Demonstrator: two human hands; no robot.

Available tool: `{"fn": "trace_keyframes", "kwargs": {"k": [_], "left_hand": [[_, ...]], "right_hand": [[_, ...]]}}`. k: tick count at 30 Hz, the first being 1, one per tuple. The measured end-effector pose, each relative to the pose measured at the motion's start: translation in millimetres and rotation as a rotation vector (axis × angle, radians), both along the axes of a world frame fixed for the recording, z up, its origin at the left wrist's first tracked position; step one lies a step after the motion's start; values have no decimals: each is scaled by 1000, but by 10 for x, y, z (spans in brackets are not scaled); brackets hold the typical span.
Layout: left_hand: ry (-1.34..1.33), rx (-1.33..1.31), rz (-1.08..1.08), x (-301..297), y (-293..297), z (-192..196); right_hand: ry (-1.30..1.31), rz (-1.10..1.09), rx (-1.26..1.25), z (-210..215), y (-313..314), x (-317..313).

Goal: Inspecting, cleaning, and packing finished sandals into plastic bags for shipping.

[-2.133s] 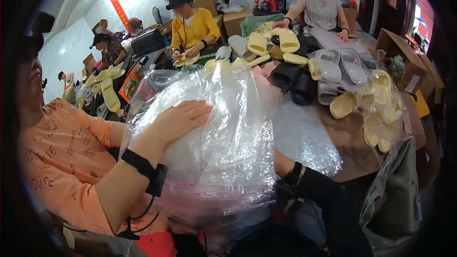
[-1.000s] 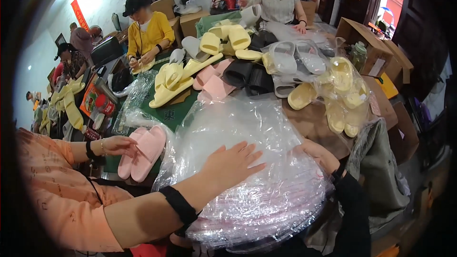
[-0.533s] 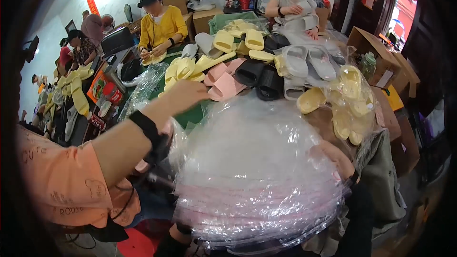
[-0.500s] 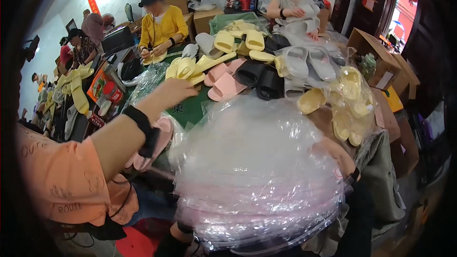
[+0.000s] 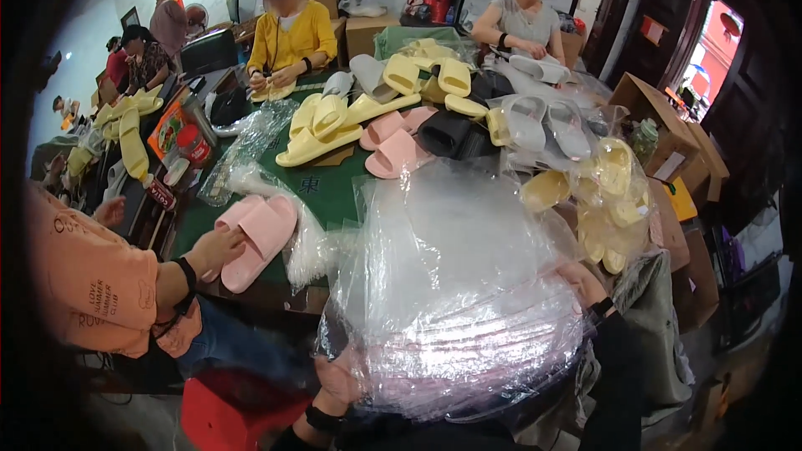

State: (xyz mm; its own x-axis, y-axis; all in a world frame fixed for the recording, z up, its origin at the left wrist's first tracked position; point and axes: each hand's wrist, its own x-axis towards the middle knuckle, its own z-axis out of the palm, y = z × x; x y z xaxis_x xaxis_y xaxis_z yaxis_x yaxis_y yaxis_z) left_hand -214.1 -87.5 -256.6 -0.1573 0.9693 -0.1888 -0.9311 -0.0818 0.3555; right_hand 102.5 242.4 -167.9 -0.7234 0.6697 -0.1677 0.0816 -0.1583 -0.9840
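Note:
A large stack of clear plastic bags (image 5: 455, 284) lies in front of me, overlapping the near edge of the table. My left hand (image 5: 338, 376) grips the stack at its lower left edge, its fingertips partly hidden by the film. On the far right side my right hand (image 5: 582, 282) is closed on the stack's edge, fingers partly covered by plastic. Beyond the stack are pink slippers (image 5: 397, 154) and black slippers (image 5: 455, 134). Bagged yellow slippers (image 5: 614, 171) lie near my right hand.
At my left, a co-worker's hand (image 5: 215, 249) touches pink slippers (image 5: 263, 234) on the green table (image 5: 200, 221). Two people sit across, handling slippers. Cardboard boxes (image 5: 656, 125) stand at right; a red stool (image 5: 238, 409) is below left.
The co-worker's arm on the left has drawn back from across the table to the pink slippers. My left hand has come into clearer view, and the bag stack has shifted and spread slightly.

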Motion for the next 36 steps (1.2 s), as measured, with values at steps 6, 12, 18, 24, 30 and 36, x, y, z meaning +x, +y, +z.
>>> {"fn": "trace_keyframes", "kwargs": {"k": [6, 12, 18, 24, 30, 36], "left_hand": [[-253, 37, 31, -82, 234, 86], [152, -289, -161, -258, 581, -250], [158, -240, -184, -209, 976, 312], [52, -286, -229, -396, 972, 321], [387, -441, -248, -233, 1130, 444], [328, -466, -249, -164, 1147, 381]], "right_hand": [[17, -91, -150, -87, 87, 87], [-122, -1, 159, -186, 175, 96], [-163, 119, 196, -355, 512, 84], [-97, -70, 223, -540, 688, -168], [-32, -288, 240, -697, 604, -425], [39, -511, 286, -1079, 643, -205]]}}
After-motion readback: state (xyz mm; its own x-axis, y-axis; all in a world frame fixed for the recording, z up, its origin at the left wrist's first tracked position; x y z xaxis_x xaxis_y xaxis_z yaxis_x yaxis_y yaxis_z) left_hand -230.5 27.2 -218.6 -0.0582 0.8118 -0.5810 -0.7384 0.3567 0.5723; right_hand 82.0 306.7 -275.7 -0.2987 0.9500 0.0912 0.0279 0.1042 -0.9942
